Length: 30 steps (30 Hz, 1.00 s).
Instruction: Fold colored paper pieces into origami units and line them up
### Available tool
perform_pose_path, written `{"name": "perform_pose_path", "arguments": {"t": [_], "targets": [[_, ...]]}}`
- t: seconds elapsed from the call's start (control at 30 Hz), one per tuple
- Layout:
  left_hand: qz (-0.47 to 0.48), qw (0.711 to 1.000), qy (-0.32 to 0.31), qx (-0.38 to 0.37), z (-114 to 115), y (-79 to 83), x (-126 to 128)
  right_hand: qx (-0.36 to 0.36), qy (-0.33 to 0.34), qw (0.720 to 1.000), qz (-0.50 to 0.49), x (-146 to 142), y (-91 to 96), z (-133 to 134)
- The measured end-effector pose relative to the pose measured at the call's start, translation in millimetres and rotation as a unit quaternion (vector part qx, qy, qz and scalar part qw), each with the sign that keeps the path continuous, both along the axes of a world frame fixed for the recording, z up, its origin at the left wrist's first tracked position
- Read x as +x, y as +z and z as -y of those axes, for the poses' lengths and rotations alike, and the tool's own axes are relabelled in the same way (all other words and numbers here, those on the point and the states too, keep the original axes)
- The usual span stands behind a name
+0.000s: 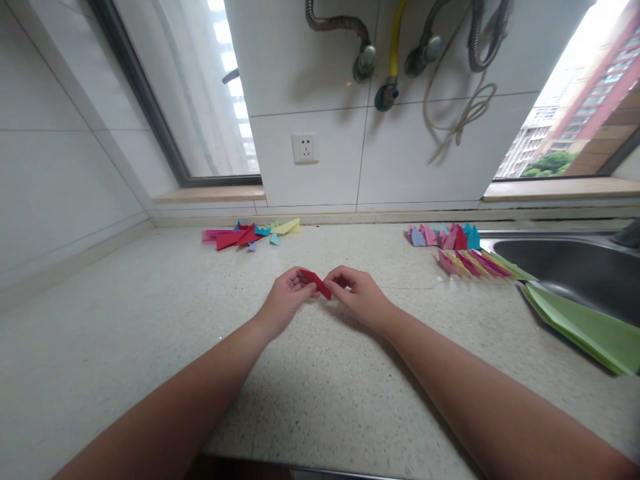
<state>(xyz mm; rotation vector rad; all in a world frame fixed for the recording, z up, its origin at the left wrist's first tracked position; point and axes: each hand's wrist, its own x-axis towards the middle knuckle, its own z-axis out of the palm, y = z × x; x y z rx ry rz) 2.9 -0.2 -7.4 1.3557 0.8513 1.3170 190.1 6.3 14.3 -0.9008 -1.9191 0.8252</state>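
A small folded red paper point(315, 281) is pinched between both hands just above the speckled countertop point(150, 320), at mid-counter. My left hand point(286, 297) grips its left end with fingers closed. My right hand point(356, 292) pinches its right end, fingers curled. Both forearms reach in from the bottom edge.
A loose pile of coloured folded papers point(250, 235) lies at the back left by the wall. Folded pieces point(443, 235) and a fanned row of coloured sheets point(475, 263) lie at the back right. Green sheets point(585, 327) overlap the steel sink point(575, 267). A wall socket point(305, 148) and hoses hang above.
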Motion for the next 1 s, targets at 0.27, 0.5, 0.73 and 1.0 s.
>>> {"name": "perform_pose_path", "arguments": {"t": [0.27, 0.5, 0.73, 1.0], "targets": [[-0.007, 0.999, -0.031, 0.003, -0.4, -0.7, -1.2, -0.125, 0.048, 0.989, -0.065, -1.7, -2.8, -4.4], [-0.006, 0.999, -0.047, -0.008, -1.0, -2.2, -1.8, -0.159, 0.07, 0.981, -0.083, 0.1, -4.3, -6.6], [-0.001, 0.998, -0.056, -0.015, -2.9, -4.5, -3.3, -0.18, 0.088, 0.975, -0.097, -1.2, -3.4, -5.6], [-0.018, 0.999, -0.044, -0.012, -0.7, -0.6, -2.3, -0.166, 0.078, 0.979, -0.09, -1.1, -14.6, -11.6]]}}
